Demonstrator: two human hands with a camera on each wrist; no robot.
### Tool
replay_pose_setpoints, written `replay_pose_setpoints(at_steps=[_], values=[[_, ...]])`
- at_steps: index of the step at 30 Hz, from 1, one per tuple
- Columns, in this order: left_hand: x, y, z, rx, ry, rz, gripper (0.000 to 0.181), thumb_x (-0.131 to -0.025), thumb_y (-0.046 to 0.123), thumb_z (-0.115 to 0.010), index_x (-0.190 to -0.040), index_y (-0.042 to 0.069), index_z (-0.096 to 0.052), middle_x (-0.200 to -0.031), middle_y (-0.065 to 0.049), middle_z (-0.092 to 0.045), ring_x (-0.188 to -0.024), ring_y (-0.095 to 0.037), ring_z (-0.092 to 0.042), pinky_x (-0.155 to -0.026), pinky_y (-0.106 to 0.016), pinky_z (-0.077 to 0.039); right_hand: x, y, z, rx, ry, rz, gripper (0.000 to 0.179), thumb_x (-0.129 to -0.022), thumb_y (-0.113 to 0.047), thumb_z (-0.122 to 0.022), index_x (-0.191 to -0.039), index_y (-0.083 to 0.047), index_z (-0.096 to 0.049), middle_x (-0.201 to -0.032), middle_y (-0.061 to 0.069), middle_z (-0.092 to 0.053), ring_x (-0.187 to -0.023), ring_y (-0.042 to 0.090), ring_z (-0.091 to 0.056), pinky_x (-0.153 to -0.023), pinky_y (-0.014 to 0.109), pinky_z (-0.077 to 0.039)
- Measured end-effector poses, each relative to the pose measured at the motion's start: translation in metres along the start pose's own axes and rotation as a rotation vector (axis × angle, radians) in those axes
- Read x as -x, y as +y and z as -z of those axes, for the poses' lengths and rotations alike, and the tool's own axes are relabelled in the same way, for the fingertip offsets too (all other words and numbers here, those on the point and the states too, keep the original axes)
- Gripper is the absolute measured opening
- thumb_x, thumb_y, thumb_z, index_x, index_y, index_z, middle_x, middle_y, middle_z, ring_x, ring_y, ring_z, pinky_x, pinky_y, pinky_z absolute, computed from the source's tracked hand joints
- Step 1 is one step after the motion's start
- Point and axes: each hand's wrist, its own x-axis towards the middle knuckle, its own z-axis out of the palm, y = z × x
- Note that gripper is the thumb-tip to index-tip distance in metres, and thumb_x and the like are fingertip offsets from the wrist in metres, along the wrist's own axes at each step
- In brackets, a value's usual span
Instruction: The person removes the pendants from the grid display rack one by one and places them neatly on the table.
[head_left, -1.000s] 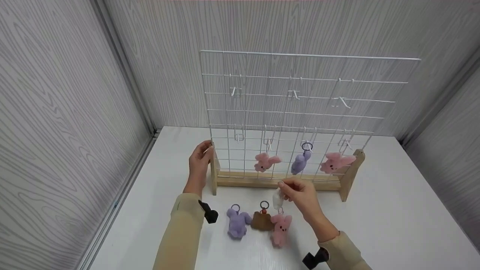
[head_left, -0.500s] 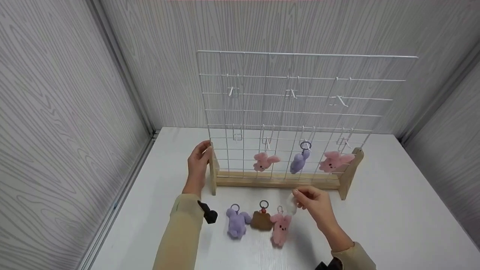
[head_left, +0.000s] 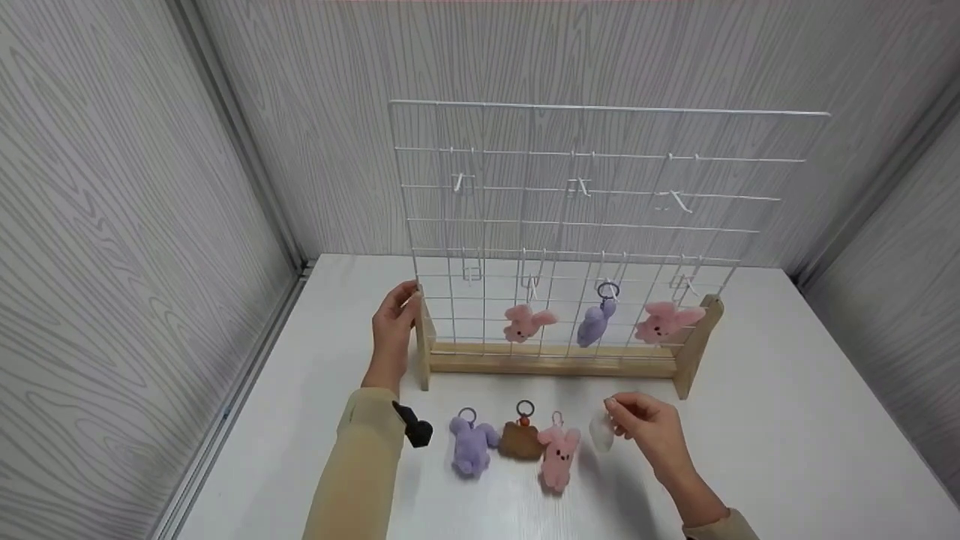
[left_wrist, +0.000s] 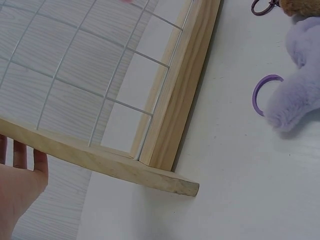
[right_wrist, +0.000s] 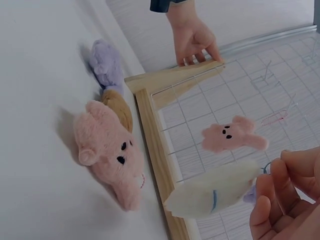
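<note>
White plush charm (head_left: 601,433), one: hangs from the right hand (head_left: 649,431), at its fingertips, clear of the tabletop (head_left: 787,420); a short blue line (right_wrist: 215,200) marks its body. Its dark ring (right_wrist: 266,168) is pinched between thumb and finger.

Left hand (head_left: 392,322), well apart from the right: grips the upper end of a wooden end support (head_left: 424,345), fingers against one face.

Plush charms lying in a row on the tabletop, between the hands and nearer the person than the rack, three: pink rabbit (head_left: 557,461), just left of the right hand's charm; brown charm (head_left: 520,441) with dark ring and red bead, beside it; purple charm (head_left: 471,448) with purple ring, nearest the left hand of the three.

White wire grid (head_left: 607,107), one: rises beyond both hands from a wooden base bar (head_left: 553,365), its other end support (head_left: 699,349) standing beyond the right hand.

Charms hung on the lower hooks, three, right of the left hand: a pink charm (head_left: 527,324), a lavender charm (head_left: 592,328), and a second pink charm (head_left: 664,324), roughly beyond the right hand.

Upper white hooks (head_left: 581,186), three: higher than both hands.

Sleeves (head_left: 360,465), beige: one behind each hand.
</note>
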Motion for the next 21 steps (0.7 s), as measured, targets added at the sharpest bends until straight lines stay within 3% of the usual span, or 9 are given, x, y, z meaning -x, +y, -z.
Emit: replay_pose_setpoints(at_steps=[21], values=[[0.001, 0.003, 0.000, -0.012, 0.002, 0.016, 0.037, -0.093, 0.024, -0.059, -0.126, 0.009, -0.054, -0.126, -0.003, -0.052, -0.116, -0.015, -0.050, -0.095, -0.034, -0.041, 0.030, 0.030, 0.010, 0.120, 0.024, -0.151, 0.017, -0.085, -0.015, -0.069, -0.092, 0.000, -0.070, -0.073, 0.009, -0.061, -0.066, 0.019, -0.055, -0.056, 0.026, -0.048]])
